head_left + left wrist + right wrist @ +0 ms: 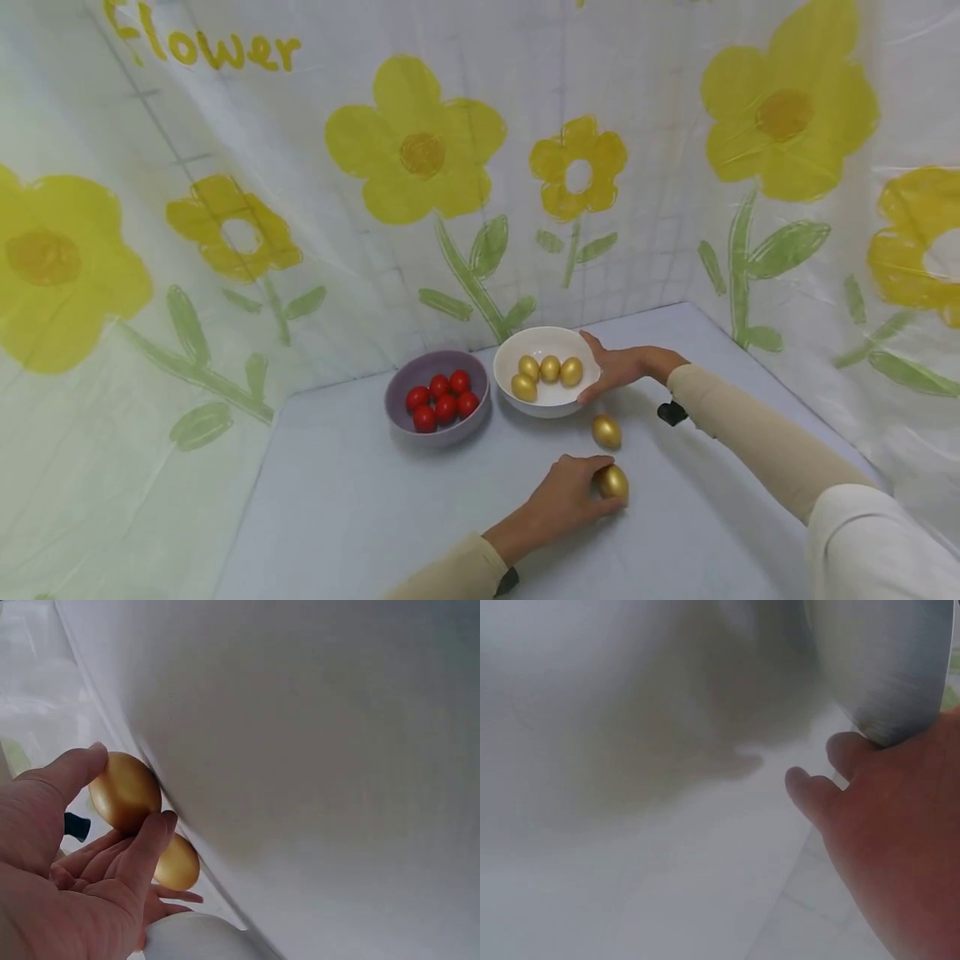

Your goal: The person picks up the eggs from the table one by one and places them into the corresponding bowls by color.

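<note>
My left hand (566,504) pinches a golden egg (613,482) between thumb and fingers, low over the pale tabletop. The left wrist view shows this egg (124,792) at the fingertips. Another golden egg (607,432) lies between that hand and the white bowl (543,410). Inside the bowl sit several more golden eggs (550,368). My right hand (618,371) holds the bowl's right side, thumb at the near rim and fingers at the far rim. In the right wrist view, fingertips (853,754) meet the bowl's outer wall (889,667).
A purple bowl (442,437) with several shiny red round objects (446,407) stands left of the white bowl. Pale sheets (645,250) painted with yellow flowers hang behind and beside the table (337,500). A small black object (672,413) shows under the right wrist.
</note>
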A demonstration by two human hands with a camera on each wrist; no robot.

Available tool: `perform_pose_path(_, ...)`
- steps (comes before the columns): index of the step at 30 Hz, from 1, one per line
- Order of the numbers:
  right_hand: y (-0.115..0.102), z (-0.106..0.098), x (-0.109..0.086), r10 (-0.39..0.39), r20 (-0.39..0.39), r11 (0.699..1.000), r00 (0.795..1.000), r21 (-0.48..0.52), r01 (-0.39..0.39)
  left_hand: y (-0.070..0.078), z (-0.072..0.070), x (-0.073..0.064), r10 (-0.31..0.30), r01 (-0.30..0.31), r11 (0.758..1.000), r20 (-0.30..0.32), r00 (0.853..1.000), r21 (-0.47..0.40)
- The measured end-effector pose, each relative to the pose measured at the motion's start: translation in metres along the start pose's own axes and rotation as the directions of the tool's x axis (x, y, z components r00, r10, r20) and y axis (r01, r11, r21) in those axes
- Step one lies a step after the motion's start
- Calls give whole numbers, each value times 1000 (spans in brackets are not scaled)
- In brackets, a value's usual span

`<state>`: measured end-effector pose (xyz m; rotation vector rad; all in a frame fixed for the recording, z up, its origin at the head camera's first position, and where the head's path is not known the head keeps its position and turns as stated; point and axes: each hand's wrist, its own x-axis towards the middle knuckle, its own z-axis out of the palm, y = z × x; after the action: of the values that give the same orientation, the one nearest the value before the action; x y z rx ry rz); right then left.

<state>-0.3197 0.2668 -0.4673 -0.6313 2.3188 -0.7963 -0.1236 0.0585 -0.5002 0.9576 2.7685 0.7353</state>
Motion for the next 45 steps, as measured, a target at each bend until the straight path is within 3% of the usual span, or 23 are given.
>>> perform_pose_path(10, 5, 3, 2, 29, -15, 1000, 999, -11, -29, -9, -7, 2, 28, -28, 999, 15, 999, -29)
perform_pose_path(18, 2, 1, 0, 24, -8, 1000, 1000, -5, -24, -7, -45, 10, 164, -166, 976, -31, 986, -137)
perform_pose_path(20, 1, 1, 0, 18, -2, 1000, 1000, -4, -18, -9, -56, 12, 170, -175, 975, -48, 984, -139)
perform_pose_path(27, 1, 0, -3, 8, -1, 1000, 1000, -22, -8, -16, -99, 26, 131, -143, 983, -108, 985, -111)
perform_pose_path(31, 1, 1, -3, 12, -4, 999, 1000, -33, -12, -28, -115, 40, 108, -101, 993, -148, 983, 58)
perform_pose_path(36, -1, 3, -4, 21, 2, 1000, 1000, -13, -21, -58, -121, 60, 43, -18, 986, -150, 988, 166)
perform_pose_path(41, -1, 0, -8, 46, -2, 999, 999, -18, -46, -79, -124, 81, 3, 20, 986, -137, 991, 164)
perform_pose_path(45, 1, 0, -7, 29, -1, 999, 1000, -15, -29, -84, -125, 90, -47, 61, 989, -107, 993, 135)
